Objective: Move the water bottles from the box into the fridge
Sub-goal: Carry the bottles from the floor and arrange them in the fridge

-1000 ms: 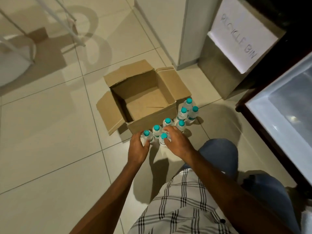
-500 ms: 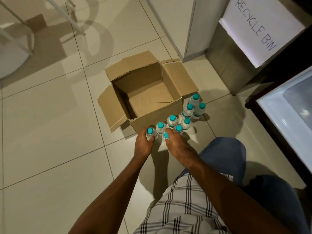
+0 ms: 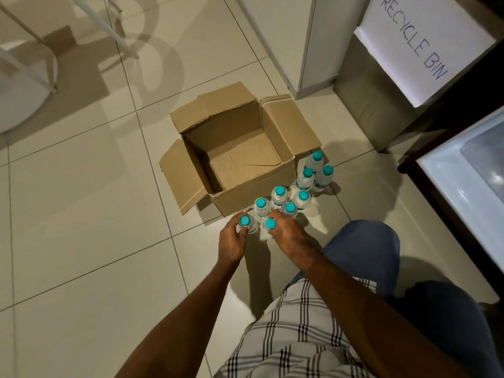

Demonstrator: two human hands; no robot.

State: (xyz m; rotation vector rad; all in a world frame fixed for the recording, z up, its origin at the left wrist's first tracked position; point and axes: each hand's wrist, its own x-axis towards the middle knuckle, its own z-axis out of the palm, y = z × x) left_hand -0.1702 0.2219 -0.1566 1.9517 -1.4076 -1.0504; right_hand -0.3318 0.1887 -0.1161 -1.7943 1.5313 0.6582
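While each hand grips one clear plastic bottle — left hand (image 3: pixel 234 241), right hand (image 3: pixel 289 236).

A second ago my right hand (image 3: pixel 289 236) lay over the cap of the nearest bottle (image 3: pixel 270 226); now its fingers have slid down around the bottle's neck and the teal cap shows. My left hand (image 3: pixel 233 241) has closed in round the leftmost bottle (image 3: pixel 246 223). My view has tipped closer over the cluster.
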